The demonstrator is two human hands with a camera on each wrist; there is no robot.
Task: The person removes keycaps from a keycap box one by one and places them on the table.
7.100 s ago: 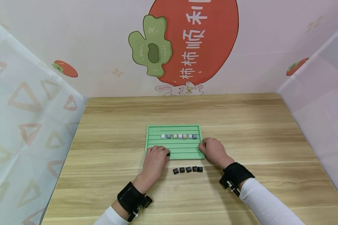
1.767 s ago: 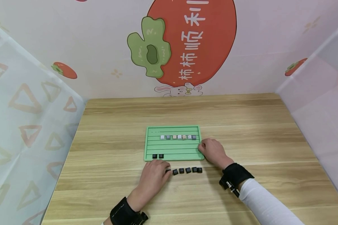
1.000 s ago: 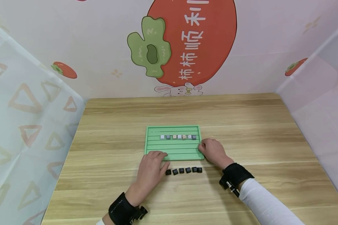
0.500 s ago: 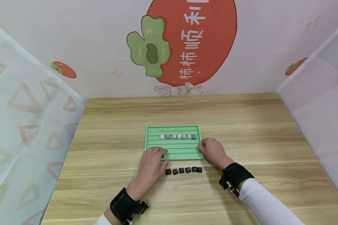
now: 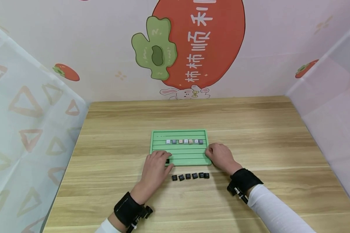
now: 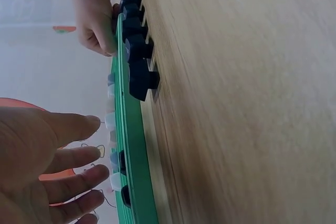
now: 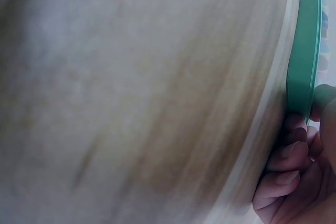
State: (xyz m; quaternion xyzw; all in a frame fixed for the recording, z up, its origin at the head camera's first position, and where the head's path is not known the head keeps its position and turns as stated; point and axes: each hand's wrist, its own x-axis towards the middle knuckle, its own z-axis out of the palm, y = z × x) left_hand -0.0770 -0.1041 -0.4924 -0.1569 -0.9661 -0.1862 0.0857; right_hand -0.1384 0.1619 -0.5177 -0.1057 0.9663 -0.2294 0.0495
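Observation:
My left hand (image 5: pixel 154 166) hovers over the lower left corner of a green ridged tray (image 5: pixel 189 156). In the left wrist view its fingers are spread, with nothing between them. Two black keycaps (image 6: pixel 126 196) sit in the tray's near row; the head view shows only one black keycap (image 5: pixel 167 161), beside the fingers. My right hand (image 5: pixel 221 157) grips the tray's right edge, thumb on top and the other fingers curled at the side, as the right wrist view shows. White, grey and beige keycaps (image 5: pixel 186 141) line an upper row of the tray.
Several loose black keycaps (image 5: pixel 188 176) lie in a line on the wooden table (image 5: pixel 250 123), just in front of the tray. A printed backdrop (image 5: pixel 105 48) rises behind the table, with patterned sheets (image 5: pixel 32 155) at both sides.
The left hand, earlier pinching a black keycap at the tray, later reached the leftmost loose keycap, then moved back over the tray's corner without it. The right hand has stayed on the tray's edge.

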